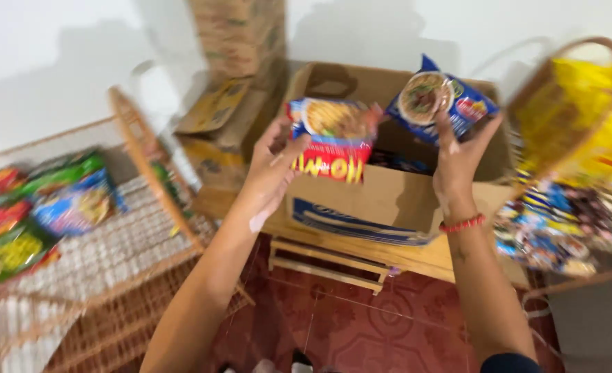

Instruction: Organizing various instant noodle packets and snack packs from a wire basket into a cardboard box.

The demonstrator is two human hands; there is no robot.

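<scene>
My left hand (272, 166) grips a red and yellow noodle packet (335, 139), held upright in front of an open cardboard box (382, 197). My right hand (458, 155) holds a blue noodle packet (440, 100) a little higher, above the box's opening. A red bead bracelet (462, 224) circles my right wrist. The box rests on a low wooden stand (333, 266). More dark packets show inside the box, partly hidden by its front wall. The picture is blurred by motion.
A rattan shelf (147, 162) at left carries green, red and blue packets (40, 207) on a woven mat. Stacked cardboard cartons (233, 90) stand behind by the white wall. A woven basket (568, 103) with yellow packets and a tray of small sweets (568, 231) sit at right. The floor is red tile.
</scene>
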